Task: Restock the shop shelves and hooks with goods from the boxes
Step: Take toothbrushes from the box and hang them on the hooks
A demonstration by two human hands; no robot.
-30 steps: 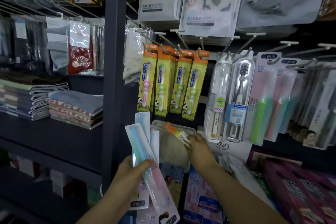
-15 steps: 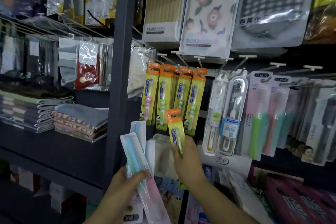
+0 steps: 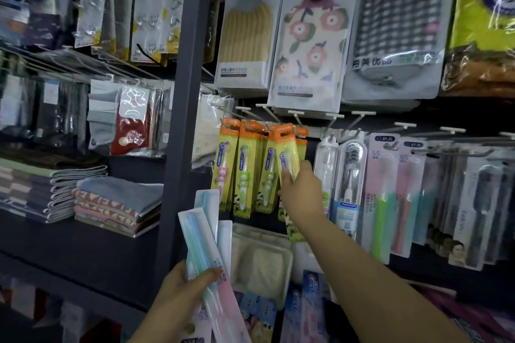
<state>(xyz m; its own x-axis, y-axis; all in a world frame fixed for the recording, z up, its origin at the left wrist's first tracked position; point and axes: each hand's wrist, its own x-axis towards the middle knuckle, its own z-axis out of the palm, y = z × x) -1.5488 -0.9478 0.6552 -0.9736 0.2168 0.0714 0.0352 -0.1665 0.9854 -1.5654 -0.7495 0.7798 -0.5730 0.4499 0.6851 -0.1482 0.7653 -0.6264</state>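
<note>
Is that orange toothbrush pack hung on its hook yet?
Cannot tell. The right hand holds the pack up at the hooks, tilted.

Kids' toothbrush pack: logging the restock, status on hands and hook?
Right hand pinches the kids' toothbrush pack, raised at the hook row, not visibly hung. Left hand grips long toothbrush packs. Nothing blocking.

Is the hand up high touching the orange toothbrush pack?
Touching. The head view shows the right hand pinching the lower half of the orange toothbrush pack, with fingers wrapped across its front and no gap between them.
</note>
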